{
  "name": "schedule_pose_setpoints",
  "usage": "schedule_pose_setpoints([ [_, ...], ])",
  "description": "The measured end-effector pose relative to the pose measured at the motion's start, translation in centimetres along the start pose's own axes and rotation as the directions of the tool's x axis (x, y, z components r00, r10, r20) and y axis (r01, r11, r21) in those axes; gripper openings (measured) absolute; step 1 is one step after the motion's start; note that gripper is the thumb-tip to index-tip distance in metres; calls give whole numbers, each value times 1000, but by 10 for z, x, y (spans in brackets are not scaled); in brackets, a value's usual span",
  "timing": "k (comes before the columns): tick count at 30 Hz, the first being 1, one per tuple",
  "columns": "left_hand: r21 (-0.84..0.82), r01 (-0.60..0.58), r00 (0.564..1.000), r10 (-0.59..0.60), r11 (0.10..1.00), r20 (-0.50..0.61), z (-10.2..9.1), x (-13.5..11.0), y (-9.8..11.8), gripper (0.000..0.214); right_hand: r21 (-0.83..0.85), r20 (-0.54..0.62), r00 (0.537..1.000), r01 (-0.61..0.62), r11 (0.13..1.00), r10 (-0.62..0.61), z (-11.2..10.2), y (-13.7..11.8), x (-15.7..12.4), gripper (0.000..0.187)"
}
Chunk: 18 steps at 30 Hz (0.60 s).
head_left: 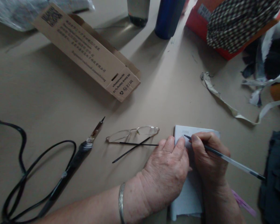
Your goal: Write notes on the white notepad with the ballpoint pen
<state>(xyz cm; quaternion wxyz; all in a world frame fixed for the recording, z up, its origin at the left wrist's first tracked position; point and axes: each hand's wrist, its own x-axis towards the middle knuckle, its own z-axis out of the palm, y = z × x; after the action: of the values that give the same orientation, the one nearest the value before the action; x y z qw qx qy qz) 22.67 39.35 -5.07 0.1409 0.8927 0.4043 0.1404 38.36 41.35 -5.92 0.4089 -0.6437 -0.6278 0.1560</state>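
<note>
Soldering iron lies at nine o'clock from the notepad, its cable looping out of frame at the left and bottom edges. A cardboard box sits at ten o'clock; nearer, at nine, glasses rest with temples crossed. The left hand lies nearly flat across the notepad's left side, fingers together, apparently pinning it; whether anything is under the palm, I cannot tell. The right hand is closed round a pen, its tip at the page, pointing toward ten o'clock. Writing seems to be the step in hand, just below a short faint line; the next move calls for a steady page and light tip control. Both hands cover most of the page, and the marks are too small to read surely. At four o'clock, a pink item is partly hidden by the right forearm.
</note>
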Motion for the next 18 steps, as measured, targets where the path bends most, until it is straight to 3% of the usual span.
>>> schedule_pose_setpoints([
  [18,11,2,1000,-2,1000,-8,1,0,1,43,19,0,1000,10,1000,-10,3,-3,1,12],
])
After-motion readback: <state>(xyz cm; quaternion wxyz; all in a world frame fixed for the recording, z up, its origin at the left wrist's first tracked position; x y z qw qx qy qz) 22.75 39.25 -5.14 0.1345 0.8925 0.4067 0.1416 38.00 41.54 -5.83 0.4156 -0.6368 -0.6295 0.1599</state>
